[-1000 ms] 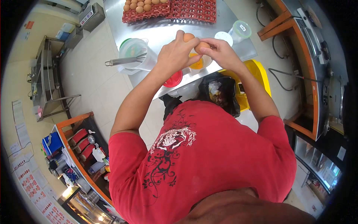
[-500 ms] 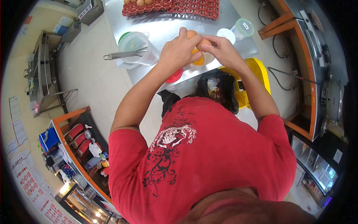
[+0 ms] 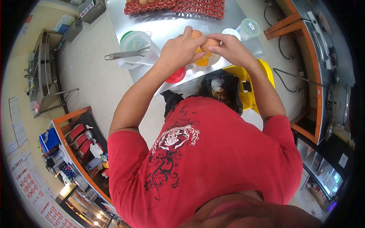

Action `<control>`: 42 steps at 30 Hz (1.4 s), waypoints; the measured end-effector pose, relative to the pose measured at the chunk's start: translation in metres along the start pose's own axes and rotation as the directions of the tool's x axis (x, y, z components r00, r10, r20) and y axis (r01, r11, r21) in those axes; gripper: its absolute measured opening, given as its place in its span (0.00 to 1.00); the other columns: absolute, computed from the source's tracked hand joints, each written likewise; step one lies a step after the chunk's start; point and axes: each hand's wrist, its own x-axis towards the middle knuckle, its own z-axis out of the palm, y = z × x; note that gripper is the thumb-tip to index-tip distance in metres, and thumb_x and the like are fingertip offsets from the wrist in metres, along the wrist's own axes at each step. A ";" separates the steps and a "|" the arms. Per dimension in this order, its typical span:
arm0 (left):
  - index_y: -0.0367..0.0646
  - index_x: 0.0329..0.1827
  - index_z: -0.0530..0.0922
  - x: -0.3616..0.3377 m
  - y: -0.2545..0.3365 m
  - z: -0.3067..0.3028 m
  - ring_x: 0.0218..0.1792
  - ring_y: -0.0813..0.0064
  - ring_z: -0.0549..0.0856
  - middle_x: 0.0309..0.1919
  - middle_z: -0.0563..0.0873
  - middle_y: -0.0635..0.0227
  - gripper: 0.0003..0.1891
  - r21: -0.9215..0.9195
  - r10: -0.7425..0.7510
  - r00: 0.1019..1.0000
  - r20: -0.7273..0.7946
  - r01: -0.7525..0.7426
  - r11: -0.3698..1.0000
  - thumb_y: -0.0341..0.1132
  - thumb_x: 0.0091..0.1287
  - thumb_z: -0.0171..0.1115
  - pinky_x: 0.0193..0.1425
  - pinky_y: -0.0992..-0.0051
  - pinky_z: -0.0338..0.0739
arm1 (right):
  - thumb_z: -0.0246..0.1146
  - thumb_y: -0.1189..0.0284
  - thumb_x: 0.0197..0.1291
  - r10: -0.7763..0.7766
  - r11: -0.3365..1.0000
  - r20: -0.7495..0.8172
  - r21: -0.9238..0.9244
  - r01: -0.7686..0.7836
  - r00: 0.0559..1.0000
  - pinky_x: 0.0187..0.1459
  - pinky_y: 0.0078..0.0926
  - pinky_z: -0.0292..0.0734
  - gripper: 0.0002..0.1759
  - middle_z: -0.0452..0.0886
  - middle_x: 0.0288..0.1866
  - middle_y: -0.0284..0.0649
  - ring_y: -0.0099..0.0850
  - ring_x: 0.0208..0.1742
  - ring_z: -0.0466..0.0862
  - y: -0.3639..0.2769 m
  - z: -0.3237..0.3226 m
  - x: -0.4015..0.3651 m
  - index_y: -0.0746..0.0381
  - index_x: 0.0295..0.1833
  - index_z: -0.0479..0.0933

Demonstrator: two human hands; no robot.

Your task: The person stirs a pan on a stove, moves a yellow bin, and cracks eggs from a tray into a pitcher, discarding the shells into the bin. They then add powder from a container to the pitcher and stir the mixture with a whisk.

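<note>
My left hand is closed around a brown egg that shows beyond its fingers. Its fingertips and thumb also reach a second brown egg, which my right hand grips with thumb and fingers. Both hands meet over a clear container, where orange-yellow yolk shows below the eggs. A red lid or bowl lies by the table edge under my left wrist. Left of my left hand stands a translucent plastic pitcher with a metal whisk across its top.
Red egg trays sit at the far side of the steel table, a few eggs in the left one. A clear tub with a green-rimmed lid and a white lid stand right. Below are a black-bagged bin and a yellow crate.
My hands have shifted slightly, the right one drawn a little higher over the second egg. More of the yolk and the clear container now shows beneath them.
</note>
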 end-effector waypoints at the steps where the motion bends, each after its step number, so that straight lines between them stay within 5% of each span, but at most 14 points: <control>1: 0.65 0.64 0.79 0.001 0.001 -0.001 0.38 0.53 0.92 0.56 0.77 0.55 0.24 0.000 0.003 1.000 -0.018 -0.003 1.000 0.54 0.68 0.73 0.35 0.59 0.89 | 0.73 0.65 0.70 0.016 0.998 0.010 0.065 -0.017 1.000 0.55 0.33 0.81 0.27 0.89 0.54 0.46 0.33 0.49 0.86 0.000 0.000 0.000 0.67 0.69 0.81; 3: 0.62 0.59 0.80 0.005 0.004 -0.004 0.40 0.56 0.92 0.53 0.77 0.56 0.21 -0.003 0.012 0.998 -0.055 -0.013 1.000 0.54 0.67 0.73 0.35 0.58 0.90 | 0.73 0.63 0.69 -0.041 0.991 -0.014 0.126 0.043 0.999 0.54 0.32 0.82 0.27 0.90 0.53 0.46 0.34 0.49 0.88 0.001 0.000 -0.001 0.66 0.68 0.81; 7: 0.65 0.67 0.79 0.008 0.011 -0.012 0.38 0.52 0.92 0.60 0.77 0.55 0.28 -0.011 0.039 0.997 -0.069 -0.040 0.999 0.55 0.65 0.76 0.37 0.59 0.90 | 0.73 0.64 0.69 -0.062 0.961 -0.059 0.265 0.076 0.996 0.53 0.31 0.83 0.25 0.88 0.50 0.41 0.30 0.49 0.86 0.008 -0.001 -0.012 0.66 0.66 0.82; 10: 0.63 0.65 0.80 0.003 0.012 -0.023 0.38 0.54 0.92 0.60 0.78 0.56 0.30 -0.054 0.000 0.993 -0.114 -0.006 0.999 0.55 0.61 0.79 0.39 0.59 0.90 | 0.72 0.64 0.69 0.048 0.911 0.033 0.408 -0.057 0.998 0.49 0.28 0.81 0.23 0.87 0.47 0.38 0.25 0.45 0.84 0.012 -0.015 -0.044 0.66 0.64 0.82; 13: 0.62 0.64 0.81 -0.004 0.000 -0.029 0.37 0.56 0.91 0.61 0.78 0.56 0.32 -0.086 -0.098 0.982 -0.163 0.084 0.993 0.56 0.57 0.82 0.40 0.60 0.89 | 0.71 0.63 0.70 0.137 0.833 0.334 0.471 -0.291 0.932 0.60 0.26 0.80 0.26 0.85 0.57 0.37 0.25 0.56 0.83 0.059 -0.023 -0.089 0.64 0.68 0.80; 16: 0.60 0.63 0.82 -0.009 -0.009 -0.029 0.35 0.57 0.90 0.61 0.79 0.55 0.33 -0.110 -0.173 0.971 -0.164 0.157 0.981 0.57 0.56 0.83 0.39 0.60 0.88 | 0.71 0.61 0.69 0.538 0.835 0.298 -0.315 -0.450 0.789 0.59 0.27 0.80 0.25 0.85 0.56 0.36 0.27 0.57 0.84 0.084 -0.009 -0.112 0.61 0.66 0.81; 19: 0.60 0.63 0.82 -0.007 -0.012 -0.028 0.31 0.59 0.89 0.60 0.79 0.54 0.31 -0.129 -0.181 0.967 -0.181 0.159 0.979 0.57 0.58 0.83 0.39 0.61 0.88 | 0.70 0.62 0.69 0.608 0.686 0.360 0.210 -0.696 0.708 0.58 0.30 0.82 0.23 0.85 0.56 0.39 0.31 0.60 0.86 0.104 -0.015 -0.113 0.62 0.64 0.81; 22: 0.60 0.62 0.82 -0.002 -0.011 -0.023 0.28 0.61 0.89 0.58 0.79 0.54 0.29 -0.158 -0.153 0.963 -0.223 0.119 0.980 0.56 0.60 0.82 0.39 0.61 0.87 | 0.67 0.64 0.71 0.246 0.331 0.229 0.893 -0.304 0.942 0.60 0.33 0.83 0.23 0.85 0.57 0.40 0.36 0.62 0.87 0.109 -0.012 -0.104 0.65 0.65 0.79; 25: 0.59 0.62 0.83 0.003 -0.005 -0.024 0.28 0.62 0.88 0.58 0.79 0.54 0.28 -0.203 -0.164 0.965 -0.206 0.122 0.972 0.56 0.62 0.81 0.39 0.61 0.87 | 0.65 0.73 0.72 0.087 0.252 0.124 0.957 -0.142 0.988 0.66 0.37 0.84 0.21 0.81 0.65 0.45 0.38 0.63 0.87 0.067 -0.016 -0.082 0.69 0.67 0.77; 29: 0.58 0.62 0.83 0.003 -0.002 -0.020 0.29 0.62 0.89 0.58 0.79 0.55 0.27 -0.216 -0.158 0.968 -0.194 0.115 0.970 0.56 0.63 0.80 0.39 0.61 0.87 | 0.74 0.80 0.62 0.145 0.620 -0.166 0.784 0.041 0.975 0.67 0.38 0.82 0.28 0.84 0.64 0.44 0.37 0.62 0.87 0.045 -0.010 -0.058 0.67 0.68 0.78; 31: 0.58 0.62 0.82 0.003 0.002 -0.020 0.33 0.57 0.89 0.58 0.79 0.55 0.27 -0.232 -0.165 0.973 -0.160 0.125 0.965 0.56 0.64 0.79 0.40 0.59 0.88 | 0.76 0.77 0.63 -0.088 0.929 -0.415 0.294 0.226 0.905 0.63 0.37 0.82 0.26 0.86 0.60 0.43 0.36 0.60 0.87 0.041 -0.005 -0.051 0.65 0.66 0.80; 33: 0.58 0.63 0.82 0.003 0.005 -0.020 0.43 0.48 0.91 0.57 0.78 0.55 0.27 -0.253 -0.163 0.981 -0.105 0.132 0.958 0.56 0.65 0.77 0.42 0.56 0.89 | 0.78 0.72 0.63 -0.309 0.949 -0.451 -0.095 0.299 0.837 0.59 0.36 0.81 0.23 0.88 0.56 0.43 0.39 0.57 0.87 0.032 0.003 -0.040 0.62 0.63 0.83; 39: 0.60 0.65 0.79 0.004 0.011 -0.011 0.42 0.49 0.91 0.56 0.77 0.54 0.28 -0.197 -0.090 0.990 -0.110 0.067 0.978 0.53 0.65 0.77 0.40 0.55 0.88 | 0.77 0.70 0.64 -0.317 0.946 -0.378 -0.188 0.263 0.870 0.57 0.36 0.82 0.24 0.87 0.56 0.47 0.45 0.54 0.87 0.039 0.009 -0.036 0.63 0.64 0.82; 42: 0.60 0.64 0.78 0.007 0.016 -0.008 0.41 0.50 0.91 0.54 0.76 0.54 0.28 -0.157 -0.073 0.995 -0.064 0.062 0.986 0.51 0.63 0.78 0.38 0.56 0.89 | 0.77 0.71 0.64 -0.234 0.972 -0.381 -0.086 0.217 0.894 0.56 0.31 0.80 0.26 0.88 0.60 0.44 0.38 0.59 0.87 0.034 0.009 -0.040 0.61 0.66 0.82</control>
